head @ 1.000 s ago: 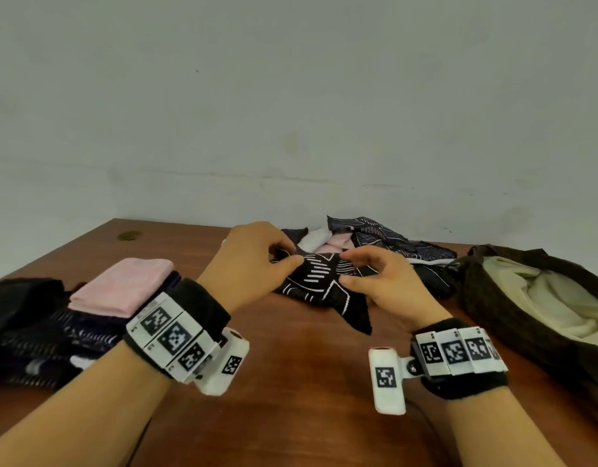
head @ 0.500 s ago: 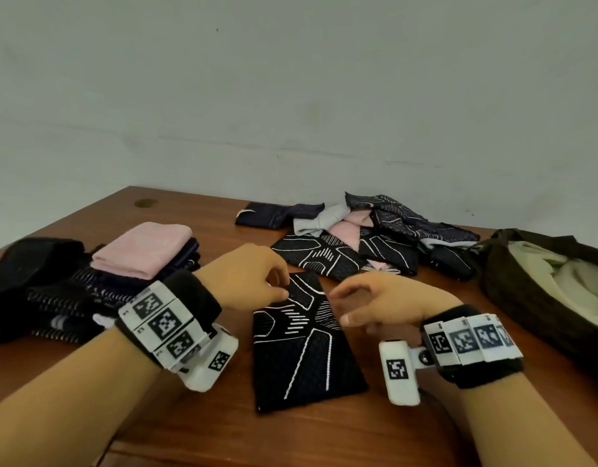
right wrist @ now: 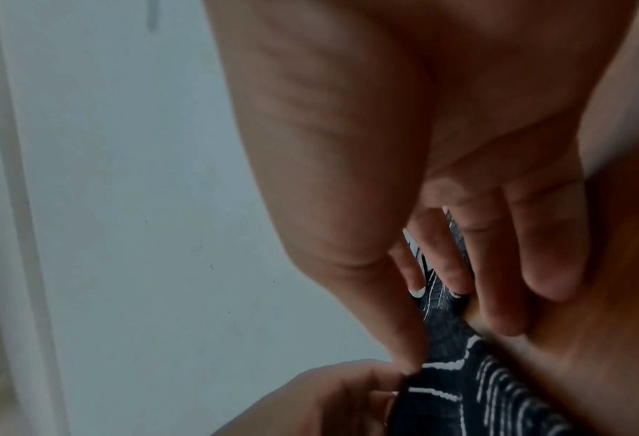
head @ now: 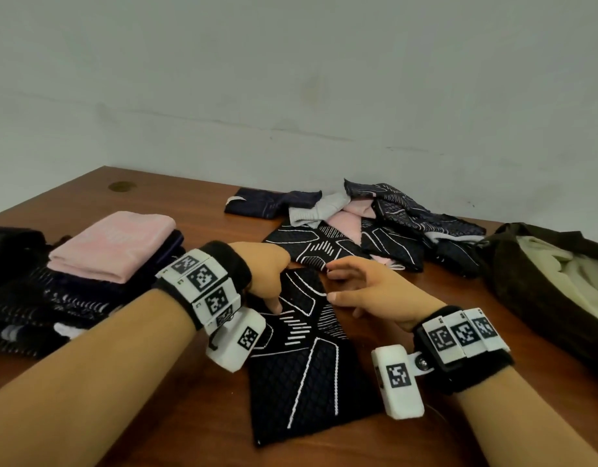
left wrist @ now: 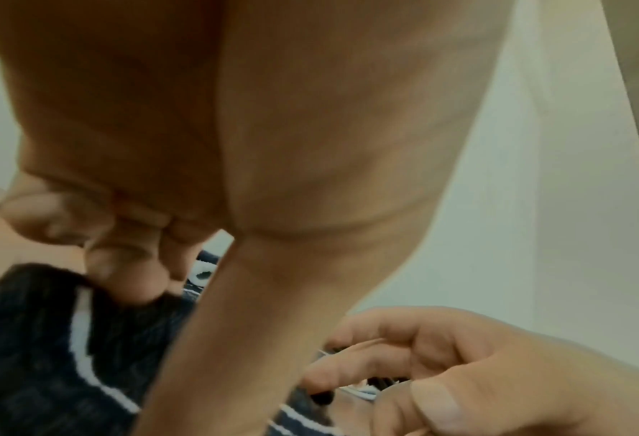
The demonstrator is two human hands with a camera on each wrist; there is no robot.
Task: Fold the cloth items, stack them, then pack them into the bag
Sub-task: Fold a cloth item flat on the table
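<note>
On a wooden table (head: 176, 419), a black cloth with white lines (head: 304, 372) lies flat, the left hand (head: 263, 274) pressing it with curled fingers and straight thumb, the right hand (head: 368, 291) with loosely spread fingers at its far edge.

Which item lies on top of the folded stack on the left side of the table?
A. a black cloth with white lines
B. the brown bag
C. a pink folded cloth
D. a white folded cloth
C: in the head view a pink folded cloth lies on top of the dark cloths of the folded stack, while the brown bag sits at the right side of the table.
</note>
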